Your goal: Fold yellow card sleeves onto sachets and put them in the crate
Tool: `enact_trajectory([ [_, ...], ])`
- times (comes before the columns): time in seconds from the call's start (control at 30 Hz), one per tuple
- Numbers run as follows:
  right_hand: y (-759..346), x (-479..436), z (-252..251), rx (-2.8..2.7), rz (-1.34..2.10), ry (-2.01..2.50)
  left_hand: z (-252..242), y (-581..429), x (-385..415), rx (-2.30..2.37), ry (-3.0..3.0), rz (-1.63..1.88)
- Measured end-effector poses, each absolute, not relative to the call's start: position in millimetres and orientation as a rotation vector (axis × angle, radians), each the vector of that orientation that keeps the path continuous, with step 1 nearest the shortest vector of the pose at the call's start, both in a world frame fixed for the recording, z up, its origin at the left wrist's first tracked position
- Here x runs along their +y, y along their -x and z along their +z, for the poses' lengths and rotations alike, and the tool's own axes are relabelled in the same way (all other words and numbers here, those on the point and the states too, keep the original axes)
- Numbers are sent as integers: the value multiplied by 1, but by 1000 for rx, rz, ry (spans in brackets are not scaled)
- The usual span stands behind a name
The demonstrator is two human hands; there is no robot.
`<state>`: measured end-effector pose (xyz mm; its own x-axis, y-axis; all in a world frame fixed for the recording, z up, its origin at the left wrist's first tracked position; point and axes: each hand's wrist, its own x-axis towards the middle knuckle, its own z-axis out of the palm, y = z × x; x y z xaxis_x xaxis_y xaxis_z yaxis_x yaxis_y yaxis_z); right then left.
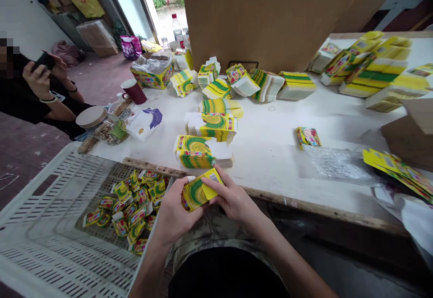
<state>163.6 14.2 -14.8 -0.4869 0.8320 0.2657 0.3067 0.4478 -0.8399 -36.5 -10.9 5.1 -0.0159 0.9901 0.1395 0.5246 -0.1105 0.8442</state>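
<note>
Between both hands, just off the table's front edge, is a small yellow and green printed carton (195, 193). My left hand (176, 208) grips its left end, fingers closed round it. At the other end my right hand (230, 193) is closed on the carton, fingers lying over a yellow flap with a barcode. Directly beyond them on the table lies a stack of flat cartons (194, 151), with another stack (218, 124) behind it. Left of my hands, a white plastic crate (64, 226) holds several small folded cartons (135, 203).
More carton stacks (270, 84) stand along the back against a large cardboard sheet (270, 14). A glass jar (113, 129), a maroon mug (135, 91) and an open box (152, 75) are at the left. Clear plastic bags (334, 162) lie right. A person (40, 86) sits at far left, holding a phone.
</note>
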Motion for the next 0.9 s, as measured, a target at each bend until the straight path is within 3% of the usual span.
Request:
enact_trajectory([
  [0.2, -175, 21, 9, -2080, 1172, 879, 17, 47, -8, 1539, -1844, 947],
  [0.33, -166, 13, 3, -1775, 1156, 967, 18, 36, -9, 1577, -1865, 1032],
  [0.5, -154, 9, -12, -1411, 1396, 898, 8, 22, -15, 1574, -1707, 1125],
  [0.73, -139, 8, -8, -1634, 979, 1229, -10, 9, -19, 1690, -1776, 1068],
  [0.9, -133, 23, 10, -1738, 1109, 1113, -2, 25, -17, 1675, -1461, 1203],
])
